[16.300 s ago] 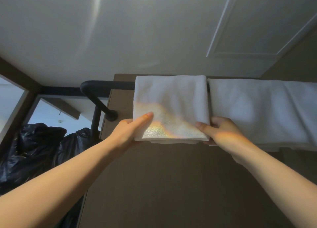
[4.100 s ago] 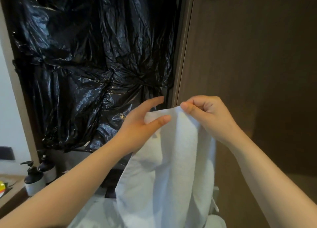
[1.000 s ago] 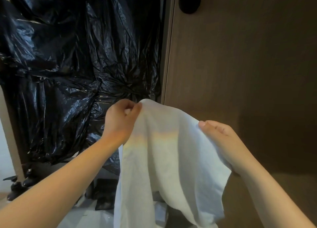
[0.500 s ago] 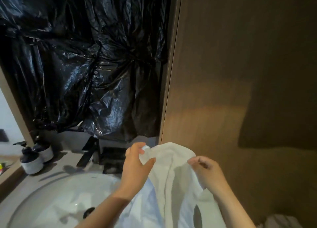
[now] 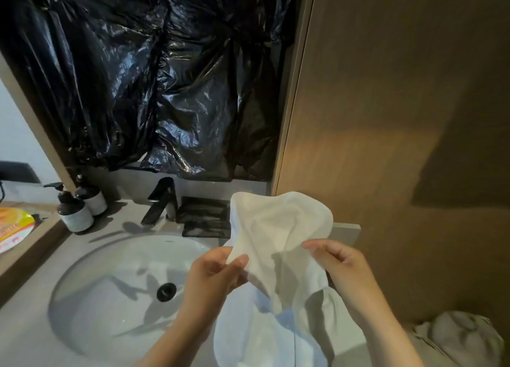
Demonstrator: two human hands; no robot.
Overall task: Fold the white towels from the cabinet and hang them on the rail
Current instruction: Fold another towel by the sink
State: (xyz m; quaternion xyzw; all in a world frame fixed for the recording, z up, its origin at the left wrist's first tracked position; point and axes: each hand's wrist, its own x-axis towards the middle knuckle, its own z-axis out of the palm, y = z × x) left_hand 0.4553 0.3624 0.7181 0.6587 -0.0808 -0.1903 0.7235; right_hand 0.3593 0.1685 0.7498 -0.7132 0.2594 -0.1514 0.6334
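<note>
In the lower middle of the frame, both hands hold a white towel [image 5: 278, 234] up over the right part of a round white sink basin [image 5: 110, 284]. The left hand [image 5: 212, 278] is curled, with thumb and fingers pinching the towel's near edge on its left side. The right hand [image 5: 342, 267] is also curled, its fingertips closed on the towel's right side, level with the left hand. Between and above the two hands the cloth bulges into a rounded hump; below them the rest of the towel hangs in loose folds to the bottom edge of the frame.

The basin is sunk into a pale grey surface [image 5: 22, 333] and has a dark drain [image 5: 166, 291] near its centre. Behind it stand a black faucet [image 5: 161, 201] and, just right of that, a black tray [image 5: 205, 215], partly hidden by the towel. At centre left, two dark pump bottles [image 5: 74, 209] stand side by side. Crinkled black plastic sheeting [image 5: 151, 77] fills the upper left, and a brown wooden panel [image 5: 386, 118] fills the right side. A crumpled pale cloth [image 5: 463, 339] lies in the lower right corner.
</note>
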